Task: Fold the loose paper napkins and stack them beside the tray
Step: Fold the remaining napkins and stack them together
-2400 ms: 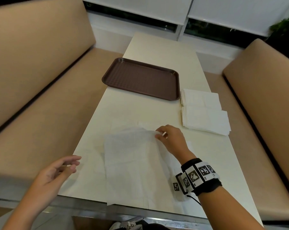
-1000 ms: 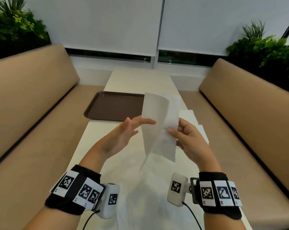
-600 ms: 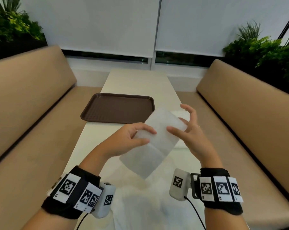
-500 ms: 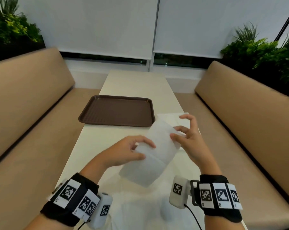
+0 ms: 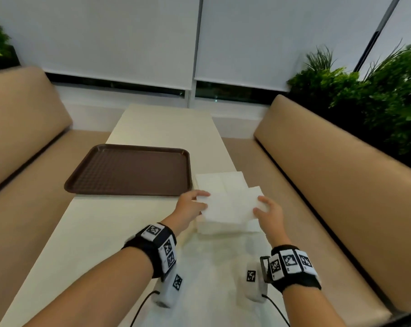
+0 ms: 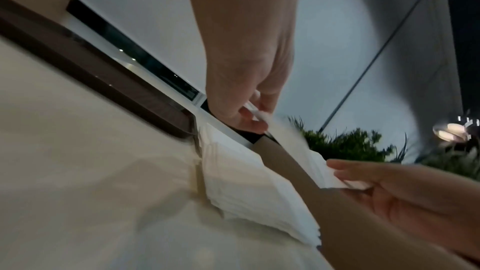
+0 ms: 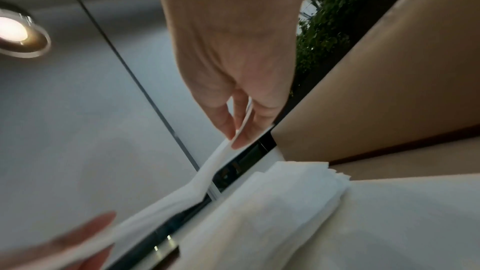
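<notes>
From the head view, both hands hold one folded napkin (image 5: 228, 205) flat over the stack of folded napkins (image 5: 220, 182). The left hand (image 5: 191, 205) pinches its left edge and the right hand (image 5: 268, 212) pinches its right edge. The stack lies on the table (image 5: 119, 227) just beside the right side of the brown tray (image 5: 131, 169). This view cannot show if the held napkin touches the stack.

The left wrist view shows that better. There the napkin (image 6: 298, 147) hangs in the air between the two hands, and there is a gap between it and the stack (image 6: 249, 188) under it. The thumb and a finger of the left hand (image 6: 249, 98) squeeze the thin edge. The right hand (image 6: 405, 192) holds the other end with curled fingers.

The right wrist view shows the right hand (image 7: 239, 73) with two fingertips (image 7: 241, 137) clamped on the napkin's edge (image 7: 205, 174). It also shows the stack (image 7: 280, 202) from the side, with many thin layers that do not line up neatly at the corner.

More loose white paper (image 5: 209, 274) lies flat on the table near the person, partly hidden by the wrist bands (image 5: 162, 249). Tan benches (image 5: 336, 175) run along both sides of the table. Green plants (image 5: 374, 95) stand behind the right bench. White blinds (image 5: 119, 36) cover the windows.
</notes>
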